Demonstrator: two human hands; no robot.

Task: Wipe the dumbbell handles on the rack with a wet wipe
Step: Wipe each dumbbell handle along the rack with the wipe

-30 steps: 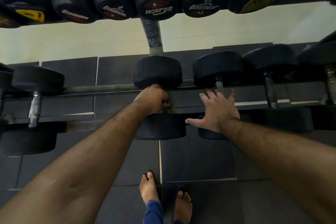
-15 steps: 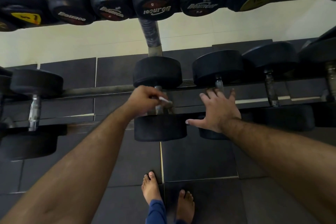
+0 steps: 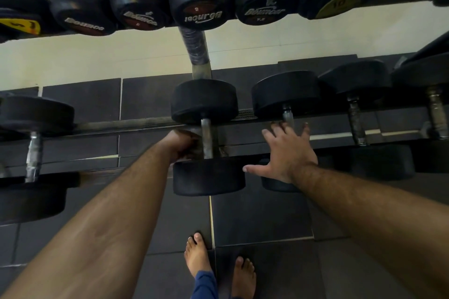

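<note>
The middle dumbbell (image 3: 204, 101) lies across the lower rack rail (image 3: 126, 124), its steel handle (image 3: 207, 138) bare. My left hand (image 3: 184, 145) is curled into a fist just left of that handle, touching it or nearly so. The wet wipe is hidden inside the fist in this frame. My right hand (image 3: 289, 153) is spread flat with straight fingers over the neighbouring dumbbell (image 3: 285, 97). It covers most of that dumbbell's handle (image 3: 288, 114) and rests on the near head.
An upper row of black dumbbells (image 3: 199, 0) hangs overhead. More dumbbells sit on the lower rack at left (image 3: 34, 153) and right (image 3: 354, 124). The rack's upright post (image 3: 196, 53) rises behind the middle one. My bare feet (image 3: 196, 255) stand on dark floor tiles.
My left hand came off the middle handle and slid to its left side, leaving the steel exposed. The white wipe seen at its fingers half a second ago no longer shows. The right hand stayed put.
</note>
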